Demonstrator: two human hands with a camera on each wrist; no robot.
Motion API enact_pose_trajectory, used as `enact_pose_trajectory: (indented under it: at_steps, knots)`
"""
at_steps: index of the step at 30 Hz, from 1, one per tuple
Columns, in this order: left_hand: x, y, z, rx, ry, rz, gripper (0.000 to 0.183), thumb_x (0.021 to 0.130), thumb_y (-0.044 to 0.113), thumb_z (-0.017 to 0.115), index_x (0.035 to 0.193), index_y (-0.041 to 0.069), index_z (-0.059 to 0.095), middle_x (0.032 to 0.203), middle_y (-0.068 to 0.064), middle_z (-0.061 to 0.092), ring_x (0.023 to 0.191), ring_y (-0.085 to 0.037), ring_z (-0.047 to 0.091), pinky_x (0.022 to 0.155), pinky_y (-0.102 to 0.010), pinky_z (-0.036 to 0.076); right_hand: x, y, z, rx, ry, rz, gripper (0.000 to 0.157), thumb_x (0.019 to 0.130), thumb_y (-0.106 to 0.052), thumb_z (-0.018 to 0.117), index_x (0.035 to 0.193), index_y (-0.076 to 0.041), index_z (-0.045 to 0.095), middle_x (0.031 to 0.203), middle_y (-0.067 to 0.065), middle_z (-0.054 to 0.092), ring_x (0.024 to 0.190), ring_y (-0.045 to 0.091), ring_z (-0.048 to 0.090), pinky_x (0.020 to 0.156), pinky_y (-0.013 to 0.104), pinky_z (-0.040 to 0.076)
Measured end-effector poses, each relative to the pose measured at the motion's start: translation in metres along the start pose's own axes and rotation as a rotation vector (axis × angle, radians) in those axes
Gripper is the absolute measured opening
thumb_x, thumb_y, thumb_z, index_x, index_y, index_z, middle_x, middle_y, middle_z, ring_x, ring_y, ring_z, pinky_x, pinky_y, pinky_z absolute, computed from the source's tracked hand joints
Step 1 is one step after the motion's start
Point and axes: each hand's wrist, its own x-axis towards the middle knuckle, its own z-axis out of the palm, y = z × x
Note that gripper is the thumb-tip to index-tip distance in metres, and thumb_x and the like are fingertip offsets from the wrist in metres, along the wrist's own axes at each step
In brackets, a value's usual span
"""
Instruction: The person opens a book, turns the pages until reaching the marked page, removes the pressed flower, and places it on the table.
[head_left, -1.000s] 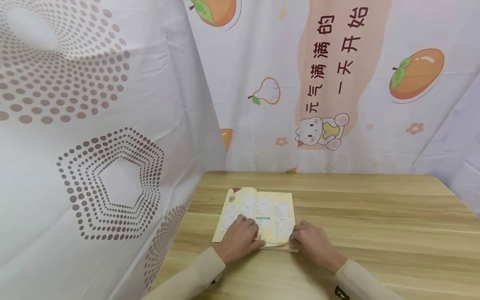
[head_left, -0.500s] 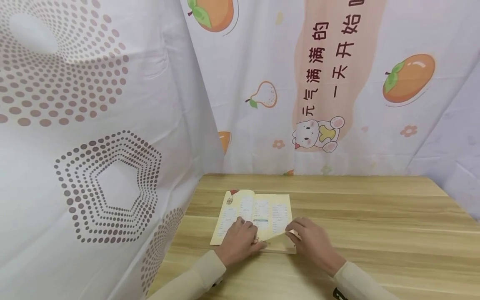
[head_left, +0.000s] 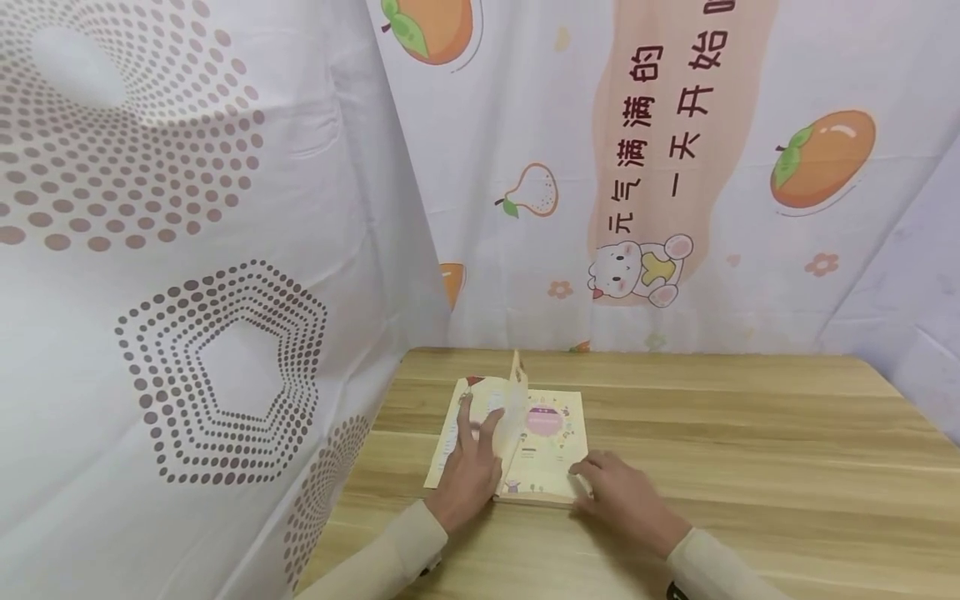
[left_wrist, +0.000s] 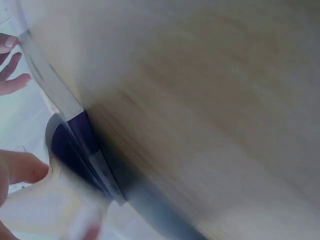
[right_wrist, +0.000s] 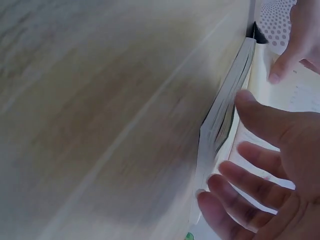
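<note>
An open book (head_left: pixel 551 454) lies on the wooden table, its right page bearing a pink round print. One leaf (head_left: pixel 519 387) stands up near the middle fold. My left hand (head_left: pixel 467 471) is spread over the left page, fingers extended and thumb side close to the raised leaf. Beside the lower right corner of the book is my right hand (head_left: pixel 618 500), its fingers loosely bent. In the right wrist view, the right thumb (right_wrist: pixel 262 117) is at the page edges (right_wrist: pixel 225 110), with the other fingers apart. The left wrist view shows the book's dark blue spine (left_wrist: pixel 82 132) near the left thumb (left_wrist: pixel 25 167).
The wood-grain table (head_left: pixel 750 450) extends far to the right of the book. A white curtain with dotted patterns (head_left: pixel 240 367) hangs along the left side. Behind the table hangs another curtain (head_left: pixel 525 250) with fruit prints and lettering.
The right hand lifted a page's lower right corner and has let it go; that leaf now stands near the fold. The left hand has shifted left and up, its fingers spreading over the left page.
</note>
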Motion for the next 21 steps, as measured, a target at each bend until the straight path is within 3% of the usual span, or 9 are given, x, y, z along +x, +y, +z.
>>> enact_pose_trajectory:
  at_steps: [3,5,6,11,14,18,21]
  knots:
    - [0.0004,0.0,0.0023,0.018,0.11,0.047,0.087,0.074,-0.013,0.06,0.151,0.016,0.034,0.153,-0.041,0.019,0.114,-0.043,0.052,0.069,-0.036,0.051,-0.0018,0.0008,0.0001,0.005,-0.012,-0.026,0.036,0.078,-0.039,0.088,0.1,-0.014,0.075,0.102,-0.002,0.065,0.086,0.016,0.057,0.059,0.027,0.05]
    - [0.0017,0.0008,0.0029,0.065,0.125,0.041,0.088,0.073,-0.014,0.06,0.151,0.02,0.035,0.154,-0.038,0.022,0.118,-0.045,0.049,0.077,-0.05,0.052,-0.0011,0.0012,-0.0005,-0.001,-0.015,-0.03,0.031,0.078,-0.039,0.088,0.096,-0.017,0.075,0.102,-0.002,0.065,0.086,0.016,0.057,0.058,0.026,0.049]
    - [0.0025,0.0013,0.0024,0.082,0.122,0.034,0.085,0.074,-0.013,0.06,0.149,0.021,0.037,0.153,-0.037,0.025,0.117,-0.045,0.049,0.077,-0.05,0.052,-0.0005,0.0012,-0.0012,-0.004,-0.017,-0.031,0.029,0.078,-0.038,0.088,0.094,-0.017,0.076,0.101,-0.003,0.065,0.085,0.016,0.057,0.058,0.026,0.049]
    - [0.0049,0.0018,-0.0017,0.165,0.043,-0.011,0.047,0.088,-0.001,0.062,0.131,0.019,0.057,0.148,-0.03,0.039,0.127,-0.047,0.045,0.098,-0.059,0.044,0.0011,0.0029,-0.0034,0.005,-0.042,-0.025,0.025,0.077,-0.038,0.087,0.091,-0.019,0.077,0.101,-0.002,0.067,0.084,0.016,0.057,0.058,0.026,0.049]
    - [0.0051,-0.0002,-0.0032,0.228,-0.024,0.012,0.025,0.087,0.005,0.068,0.107,0.018,0.071,0.139,-0.021,0.053,0.135,-0.046,0.041,0.1,-0.064,0.038,0.0012,0.0044,-0.004,0.008,-0.049,-0.027,0.026,0.076,-0.039,0.087,0.091,-0.02,0.078,0.1,-0.002,0.068,0.084,0.015,0.058,0.058,0.025,0.05]
    - [0.0043,-0.0026,-0.0033,0.307,-0.088,0.053,0.014,0.08,0.006,0.074,0.08,0.02,0.076,0.128,-0.011,0.065,0.136,-0.046,0.041,0.098,-0.065,0.038,0.0017,0.0066,-0.0053,0.017,-0.044,-0.046,0.024,0.075,-0.036,0.088,0.09,-0.021,0.079,0.098,-0.004,0.067,0.081,0.012,0.057,0.059,0.025,0.05]
    - [0.0046,-0.002,-0.0035,0.336,-0.138,0.059,0.016,0.082,0.007,0.074,0.074,0.02,0.076,0.123,-0.007,0.068,0.132,-0.044,0.045,0.096,-0.06,0.042,0.0025,0.0079,-0.0065,0.036,-0.034,-0.069,0.016,0.079,-0.03,0.087,0.088,-0.021,0.078,0.095,-0.006,0.067,0.08,0.01,0.057,0.059,0.026,0.051]
